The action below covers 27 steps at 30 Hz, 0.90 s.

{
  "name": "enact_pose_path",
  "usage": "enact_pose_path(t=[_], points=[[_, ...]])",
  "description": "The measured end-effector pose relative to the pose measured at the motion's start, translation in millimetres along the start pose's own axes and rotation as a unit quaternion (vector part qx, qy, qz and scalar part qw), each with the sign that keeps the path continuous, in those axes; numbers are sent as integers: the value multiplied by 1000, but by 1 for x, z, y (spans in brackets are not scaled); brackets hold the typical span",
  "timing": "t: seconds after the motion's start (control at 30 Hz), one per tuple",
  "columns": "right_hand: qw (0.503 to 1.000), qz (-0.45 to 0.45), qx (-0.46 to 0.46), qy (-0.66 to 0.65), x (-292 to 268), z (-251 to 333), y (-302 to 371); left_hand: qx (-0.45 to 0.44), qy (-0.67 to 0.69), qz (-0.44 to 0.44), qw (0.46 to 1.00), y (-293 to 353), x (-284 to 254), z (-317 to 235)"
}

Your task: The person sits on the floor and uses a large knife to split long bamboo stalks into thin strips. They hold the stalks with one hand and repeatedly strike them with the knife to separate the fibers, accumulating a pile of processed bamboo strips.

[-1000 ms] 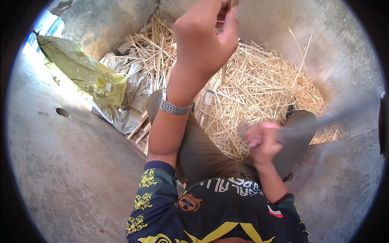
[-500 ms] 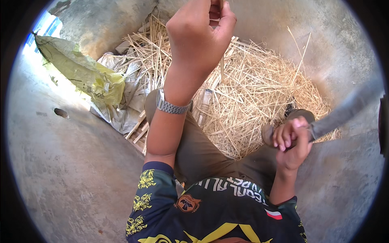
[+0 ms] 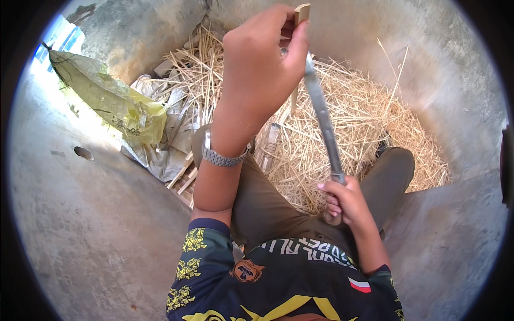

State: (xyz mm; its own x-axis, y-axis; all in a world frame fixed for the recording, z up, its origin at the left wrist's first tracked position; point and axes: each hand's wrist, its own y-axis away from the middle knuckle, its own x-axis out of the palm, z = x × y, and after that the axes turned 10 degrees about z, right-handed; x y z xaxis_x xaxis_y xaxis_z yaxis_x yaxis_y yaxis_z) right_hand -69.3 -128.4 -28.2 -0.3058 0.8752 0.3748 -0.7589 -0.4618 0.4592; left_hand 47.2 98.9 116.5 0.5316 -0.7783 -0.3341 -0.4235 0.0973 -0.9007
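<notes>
My left hand (image 3: pixel 265 51), a metal watch on its wrist, is raised at the far middle with its fingers closed round a pale bamboo strip (image 3: pixel 302 13). The strip's top end stands out above the fingers; its lower part shows under the hand. My right hand (image 3: pixel 347 202) grips the handle of a machete (image 3: pixel 323 115) over my lap. Its long grey blade points away and slightly left. The blade tip is beside my left thumb, close to the strip; whether it touches I cannot tell.
Pale shavings (image 3: pixel 342 123) are heaped between and beyond my legs. At the left lie a yellow-green woven sack (image 3: pixel 118 101) and several bamboo strips (image 3: pixel 184 179). A tied bundle (image 3: pixel 267 147) lies near my left knee. Curved concrete walls (image 3: pixel 80 224) surround me; one has a small hole (image 3: pixel 83 153).
My right hand has swung the machete from the far right to the left, bringing the blade beside the bamboo strip. My left hand has come slightly nearer, showing the strip's top end.
</notes>
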Motion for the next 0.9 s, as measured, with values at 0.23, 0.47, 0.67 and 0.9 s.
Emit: enact_pose_path(t=[0.23, 0.47, 0.67, 0.9], points=[[878, -26, -476, -43, 14, 41, 23, -7, -25, 47, 999, -5, 5, -6], [977, -104, -59, 174, -5, -62, -63, 15, -26, 29, 999, 0, 14, 3], [996, 38, 4, -80, -1, -20, -26, 10, -26, 57, 998, -1, 9, 4], [952, -60, -301, 9, 17, 41, 23, -12, 88, 81, 993, -10, 3, 13]])
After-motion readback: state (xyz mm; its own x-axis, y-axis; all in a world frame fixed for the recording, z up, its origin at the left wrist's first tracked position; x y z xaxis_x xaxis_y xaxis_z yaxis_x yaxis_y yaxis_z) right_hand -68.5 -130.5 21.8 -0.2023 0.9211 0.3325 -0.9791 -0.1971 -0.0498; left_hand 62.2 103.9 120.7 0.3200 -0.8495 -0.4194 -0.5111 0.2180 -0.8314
